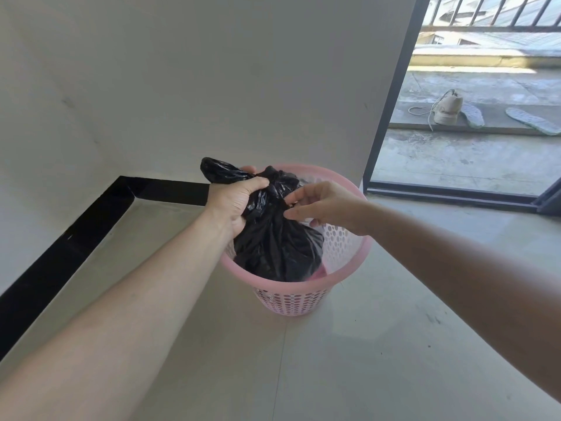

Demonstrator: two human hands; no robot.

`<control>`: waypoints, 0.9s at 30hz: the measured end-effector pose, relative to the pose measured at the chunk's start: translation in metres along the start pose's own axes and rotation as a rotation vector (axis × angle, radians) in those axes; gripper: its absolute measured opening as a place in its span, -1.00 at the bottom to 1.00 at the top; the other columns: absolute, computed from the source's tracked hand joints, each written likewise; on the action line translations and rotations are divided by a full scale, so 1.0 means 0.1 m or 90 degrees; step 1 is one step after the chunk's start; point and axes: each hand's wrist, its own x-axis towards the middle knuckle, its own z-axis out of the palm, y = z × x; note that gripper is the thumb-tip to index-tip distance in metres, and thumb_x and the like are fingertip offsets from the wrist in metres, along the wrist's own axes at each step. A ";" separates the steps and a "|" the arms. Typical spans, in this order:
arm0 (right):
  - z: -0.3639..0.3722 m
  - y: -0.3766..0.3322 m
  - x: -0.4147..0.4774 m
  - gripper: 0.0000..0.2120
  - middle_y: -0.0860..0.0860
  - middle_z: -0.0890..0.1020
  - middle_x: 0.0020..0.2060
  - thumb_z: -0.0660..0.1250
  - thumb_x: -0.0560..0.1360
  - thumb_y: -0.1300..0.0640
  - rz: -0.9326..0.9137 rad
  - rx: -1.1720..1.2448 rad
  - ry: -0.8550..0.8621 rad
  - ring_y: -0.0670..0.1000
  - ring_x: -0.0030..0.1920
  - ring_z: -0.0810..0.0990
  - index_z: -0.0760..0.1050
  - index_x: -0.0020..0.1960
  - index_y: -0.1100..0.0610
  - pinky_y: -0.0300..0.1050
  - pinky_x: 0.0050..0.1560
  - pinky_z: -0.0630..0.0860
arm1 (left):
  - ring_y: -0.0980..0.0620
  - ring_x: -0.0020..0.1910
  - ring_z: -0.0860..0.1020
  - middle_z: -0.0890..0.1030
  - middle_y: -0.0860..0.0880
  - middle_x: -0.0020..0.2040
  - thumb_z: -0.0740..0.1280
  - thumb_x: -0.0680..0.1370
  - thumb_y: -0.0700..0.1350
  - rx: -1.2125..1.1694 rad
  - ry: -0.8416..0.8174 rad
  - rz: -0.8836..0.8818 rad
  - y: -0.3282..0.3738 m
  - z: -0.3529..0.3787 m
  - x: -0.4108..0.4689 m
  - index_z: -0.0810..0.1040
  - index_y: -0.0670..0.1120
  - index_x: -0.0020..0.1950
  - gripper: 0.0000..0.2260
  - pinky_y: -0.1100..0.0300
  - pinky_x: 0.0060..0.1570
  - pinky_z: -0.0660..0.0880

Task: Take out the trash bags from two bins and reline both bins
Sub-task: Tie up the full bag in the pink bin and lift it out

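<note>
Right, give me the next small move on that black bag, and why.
Probably pull the hands apart to cinch the neck shut: the left hand grips a gathered end of the black bag, the right hand pinches the plastic beside it, and the bag's body sits inside the pink bin.

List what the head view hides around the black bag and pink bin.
- Head view: contents of the black plastic trash bag, hidden by its opaque plastic.
- Head view: inner bottom of the pink perforated plastic bin, mostly covered by the bag.
- Head view: second bin, outside the frame.
</note>
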 end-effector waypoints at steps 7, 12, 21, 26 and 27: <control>-0.06 -0.05 0.04 -0.79 -0.11 0.69 -0.07 0.39 0.50 -0.05 -0.051 0.070 0.114 -0.08 -0.15 0.67 0.60 0.13 -0.19 0.05 0.05 0.62 | -0.13 -0.16 0.68 0.68 -0.14 -0.20 0.46 0.38 -0.45 0.047 -0.055 0.045 -0.02 -0.12 0.02 0.61 -0.16 -0.20 -0.80 0.06 -0.16 0.63; 0.04 -0.14 -0.04 -0.88 -0.11 0.67 -0.28 0.37 0.57 -0.08 -0.167 -0.020 0.102 -0.19 -0.29 0.61 0.63 -0.01 -0.31 -0.30 -0.16 0.50 | -0.11 -0.13 0.69 0.68 -0.17 -0.15 0.50 0.38 -0.38 0.106 -0.076 0.075 -0.05 -0.06 -0.03 0.62 -0.19 -0.13 -0.84 0.10 -0.13 0.62; 0.06 -0.02 0.07 -0.72 -0.01 0.51 -0.05 0.09 0.67 -0.09 -0.327 -0.593 0.299 0.05 -0.15 0.52 0.46 0.12 0.07 -0.08 -0.23 0.37 | -0.06 -0.23 0.65 0.68 -0.08 -0.17 0.12 0.68 0.07 -0.068 -0.051 -0.087 0.06 0.05 0.02 0.47 -0.11 -0.14 -0.66 0.05 -0.09 0.59; -0.08 0.25 -0.01 -0.66 -0.01 0.50 -0.10 0.03 0.69 -0.09 -0.260 -0.749 0.227 0.02 -0.17 0.48 0.41 0.26 0.10 -0.07 -0.29 0.33 | 0.01 -0.37 0.50 0.49 -0.02 -0.46 0.16 0.66 -0.06 0.134 0.113 -0.008 -0.01 -0.06 0.09 0.38 -0.09 -0.31 -0.66 0.13 -0.25 0.47; -0.12 0.30 -0.03 -0.66 -0.02 0.51 -0.10 0.02 0.69 -0.09 -0.245 -0.764 0.209 0.01 -0.19 0.47 0.40 0.28 0.10 -0.07 -0.30 0.36 | 0.03 -0.39 0.47 0.47 -0.01 -0.47 0.17 0.65 -0.07 0.175 0.114 -0.003 -0.03 -0.10 0.10 0.37 -0.09 -0.33 -0.65 0.14 -0.28 0.48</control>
